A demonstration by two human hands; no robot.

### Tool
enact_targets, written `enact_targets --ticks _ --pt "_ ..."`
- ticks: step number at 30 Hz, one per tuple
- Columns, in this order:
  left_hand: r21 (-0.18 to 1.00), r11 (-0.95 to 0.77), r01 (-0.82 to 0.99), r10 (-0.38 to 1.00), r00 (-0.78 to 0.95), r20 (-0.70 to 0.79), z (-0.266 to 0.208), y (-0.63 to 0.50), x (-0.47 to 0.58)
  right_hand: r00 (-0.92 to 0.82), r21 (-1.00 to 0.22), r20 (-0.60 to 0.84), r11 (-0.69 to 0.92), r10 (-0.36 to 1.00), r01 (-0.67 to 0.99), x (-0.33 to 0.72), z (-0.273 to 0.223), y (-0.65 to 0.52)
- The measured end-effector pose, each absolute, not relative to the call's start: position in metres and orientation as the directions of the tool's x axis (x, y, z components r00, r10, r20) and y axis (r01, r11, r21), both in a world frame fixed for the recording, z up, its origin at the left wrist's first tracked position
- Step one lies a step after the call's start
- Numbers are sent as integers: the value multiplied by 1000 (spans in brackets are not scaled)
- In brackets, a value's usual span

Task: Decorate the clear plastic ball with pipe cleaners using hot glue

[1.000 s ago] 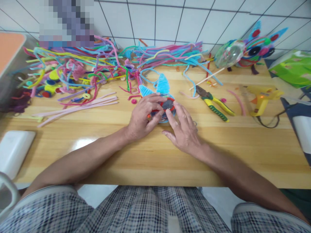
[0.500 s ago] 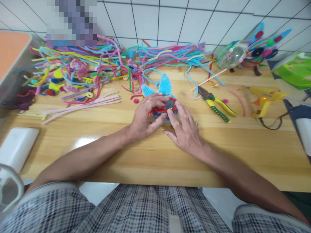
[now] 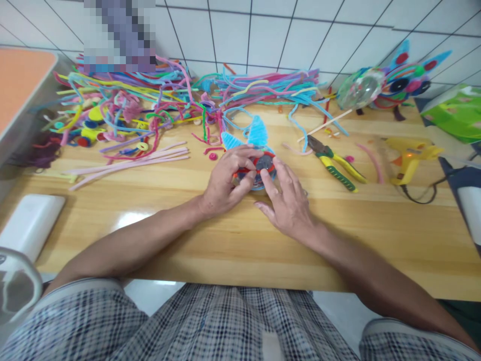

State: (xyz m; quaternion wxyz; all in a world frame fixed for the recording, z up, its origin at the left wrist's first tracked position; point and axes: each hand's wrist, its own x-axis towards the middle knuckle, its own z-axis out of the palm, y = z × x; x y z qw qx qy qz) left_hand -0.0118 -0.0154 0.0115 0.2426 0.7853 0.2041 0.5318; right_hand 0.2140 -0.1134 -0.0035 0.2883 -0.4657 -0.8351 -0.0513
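Note:
In front of me on the table is a round, clear craft piece [image 3: 263, 181] with a dark disc [image 3: 265, 162] and two fuzzy blue ears [image 3: 258, 131]. A red pipe cleaner [image 3: 271, 154] curves along the disc's edge. My left hand [image 3: 227, 176] is closed, its thumb and forefinger pinching the red pipe cleaner at the disc's left side. From the other side, my right hand [image 3: 288, 200] rests stretched fingertips on the disc and the piece's right edge, with its thumb held apart. The fingers hide part of the piece.
Pipe cleaners [image 3: 270, 87] lie heaped along the wall, with pink ones [image 3: 150, 161] nearer on the left. Pliers [image 3: 336, 163], a stick [image 3: 325, 124] and a yellow glue gun [image 3: 411, 158] lie to the right. A finished-looking eared figure [image 3: 404, 82] stands behind them. A white box [image 3: 33, 215] is at left.
The red pipe cleaner lay straight across the piece and now bends around the disc's lower edge. My left fingers have drawn closer together. The view has shifted slightly.

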Motion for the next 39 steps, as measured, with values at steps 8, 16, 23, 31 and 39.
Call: enact_targets --ticks 8,16,23,31,39 --pt "584 -810 49 559 367 744 9 -15 -14 -399 -179 516 550 759 816 213 -4 -113" --pt "580 -814 -19 538 351 766 8 -14 -14 -405 -130 564 562 719 817 213 -5 -113" --pt "564 -825 20 539 325 777 10 -12 -15 -389 -110 591 549 706 828 210 -8 -112" --pt "508 -859 64 501 311 807 11 -10 -17 -393 -114 589 555 706 824 212 -8 -110" --pt "567 -821 67 556 321 767 11 -11 -18 -385 -171 542 547 747 820 213 -8 -112"
